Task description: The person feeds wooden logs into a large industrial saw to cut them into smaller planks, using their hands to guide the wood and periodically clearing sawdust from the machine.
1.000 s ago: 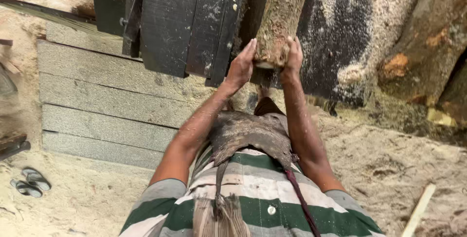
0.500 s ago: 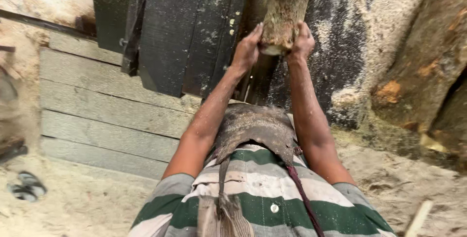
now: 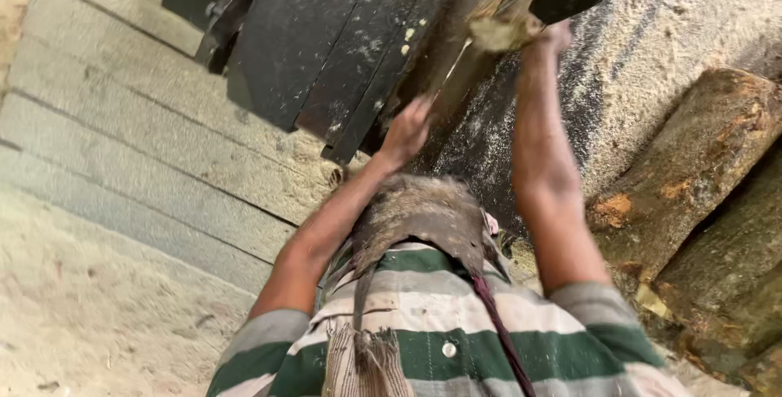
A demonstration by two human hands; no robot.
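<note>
While the log point(image 3: 456, 63) has travelled away from the body and further under the dark machine point(image 3: 326, 47) since the two earlier views, both arms have stretched out to follow it. One second ago both hands clasped the near end of the log side by side, close to the chest. Now they are split along it.

Largest item: the machine, a black, dust-speckled housing of overlapping plates, above and to the left of the left hand point(image 3: 407, 130). Beyond the right hand point(image 3: 556, 36) a sawdust-coated slope runs down to stacked logs point(image 3: 692, 153) well to the right. A pale planked floor point(image 3: 122, 144) lies well to the left of the left hand.

The log lies slanted between the hands, its far part hidden under the housing. Judged from this, the feed stroke is well advanced and the piece is largely inside the machine.

Right hand: raised highest, fingers curled against the frayed pale end of the wood point(image 3: 505, 30); blur prevents telling how tightly it grips. Left hand: lower, fingers partly spread, touching the underside of the log; whether it clasps or merely steadies cannot be told.

A worn leather apron point(image 3: 423, 218) over a green-and-white striped shirt point(image 3: 423, 340) sits below both hands.

No packages, labels or signs are visible.
</note>
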